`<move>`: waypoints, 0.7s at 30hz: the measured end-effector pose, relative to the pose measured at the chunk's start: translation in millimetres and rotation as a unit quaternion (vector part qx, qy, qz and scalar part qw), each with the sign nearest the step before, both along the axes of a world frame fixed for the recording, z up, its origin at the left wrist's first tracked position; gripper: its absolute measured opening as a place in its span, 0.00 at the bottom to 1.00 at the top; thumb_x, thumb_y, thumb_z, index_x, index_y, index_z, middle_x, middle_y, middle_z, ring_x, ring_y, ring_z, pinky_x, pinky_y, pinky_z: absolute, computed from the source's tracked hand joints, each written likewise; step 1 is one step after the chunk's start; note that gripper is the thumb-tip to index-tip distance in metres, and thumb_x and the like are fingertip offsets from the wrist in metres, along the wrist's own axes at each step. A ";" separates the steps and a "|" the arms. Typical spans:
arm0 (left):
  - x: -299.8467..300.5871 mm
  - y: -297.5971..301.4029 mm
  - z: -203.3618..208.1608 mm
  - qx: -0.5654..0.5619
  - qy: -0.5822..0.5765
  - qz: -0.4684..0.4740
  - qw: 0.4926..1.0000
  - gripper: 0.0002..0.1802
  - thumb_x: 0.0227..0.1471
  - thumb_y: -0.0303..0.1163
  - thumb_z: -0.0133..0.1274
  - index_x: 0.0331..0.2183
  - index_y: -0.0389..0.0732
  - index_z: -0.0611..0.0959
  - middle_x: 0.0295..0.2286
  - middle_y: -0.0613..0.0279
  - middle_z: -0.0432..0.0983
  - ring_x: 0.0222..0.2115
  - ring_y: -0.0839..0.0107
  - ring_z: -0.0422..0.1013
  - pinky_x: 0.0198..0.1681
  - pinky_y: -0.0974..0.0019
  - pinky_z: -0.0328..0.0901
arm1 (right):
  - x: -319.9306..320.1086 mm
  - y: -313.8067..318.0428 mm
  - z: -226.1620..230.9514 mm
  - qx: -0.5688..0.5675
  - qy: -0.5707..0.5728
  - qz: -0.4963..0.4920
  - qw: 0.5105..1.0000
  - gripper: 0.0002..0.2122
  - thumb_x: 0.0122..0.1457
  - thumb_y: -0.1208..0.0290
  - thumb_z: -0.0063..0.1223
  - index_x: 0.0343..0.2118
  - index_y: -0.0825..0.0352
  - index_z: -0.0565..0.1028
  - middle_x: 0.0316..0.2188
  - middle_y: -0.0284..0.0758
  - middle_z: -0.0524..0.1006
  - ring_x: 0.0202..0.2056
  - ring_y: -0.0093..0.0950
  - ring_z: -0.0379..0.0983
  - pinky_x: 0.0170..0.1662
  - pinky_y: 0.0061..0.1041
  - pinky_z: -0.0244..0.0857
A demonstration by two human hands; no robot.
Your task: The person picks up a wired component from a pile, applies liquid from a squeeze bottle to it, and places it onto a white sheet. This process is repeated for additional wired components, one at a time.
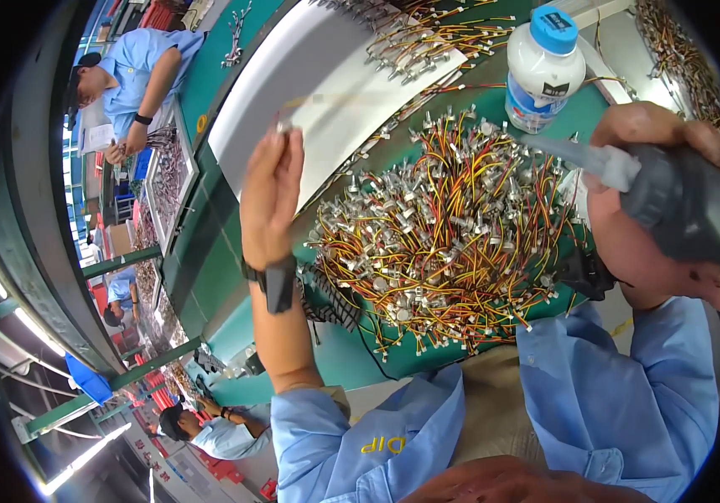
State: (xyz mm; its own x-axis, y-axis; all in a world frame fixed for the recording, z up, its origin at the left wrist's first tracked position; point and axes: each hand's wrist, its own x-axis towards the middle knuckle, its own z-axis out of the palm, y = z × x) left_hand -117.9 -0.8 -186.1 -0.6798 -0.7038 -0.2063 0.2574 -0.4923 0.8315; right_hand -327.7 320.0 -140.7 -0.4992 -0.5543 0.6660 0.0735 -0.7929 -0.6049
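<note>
My left hand (272, 189), with a dark band on its wrist, is raised over the left edge of a white sheet (242, 126). Its fingertips pinch a small metal component (284, 127) with thin wires, smeared by motion. On the right, my right hand (628, 230) wraps round a dark grey dispenser (683, 201) with a ribbed collar and a pale tapered nozzle pointing left. Between the hands lies a large heap of wired components (452, 226), small metal parts with red, yellow and black leads and white connectors.
A white bottle with a blue cap (544, 71) stands behind the heap. More wired components (410, 54) lie on the sheet's far end. A black object (586, 272) sits at the heap's right edge. Co-workers in blue, one nearby (146, 71), work along the left.
</note>
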 end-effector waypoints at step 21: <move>-140.5 -39.3 -53.7 -0.540 -0.321 -0.024 0.778 0.14 0.45 0.35 0.59 0.33 0.37 0.83 0.32 0.58 0.78 0.32 0.70 0.74 0.38 0.69 0.66 | -22.8 -35.8 -28.9 -0.059 0.139 -0.064 0.987 0.35 0.48 0.47 0.48 0.51 0.72 0.57 0.38 0.61 0.70 0.36 0.43 0.72 0.30 0.28 0.71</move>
State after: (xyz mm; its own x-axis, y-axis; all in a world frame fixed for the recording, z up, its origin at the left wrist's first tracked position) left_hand -258.4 -40.1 -239.8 -0.7112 -0.6796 0.1798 -0.3789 0.5860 0.7163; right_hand -350.6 284.2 -169.6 -0.3489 -0.4098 0.8428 -0.1871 -0.8507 -0.4912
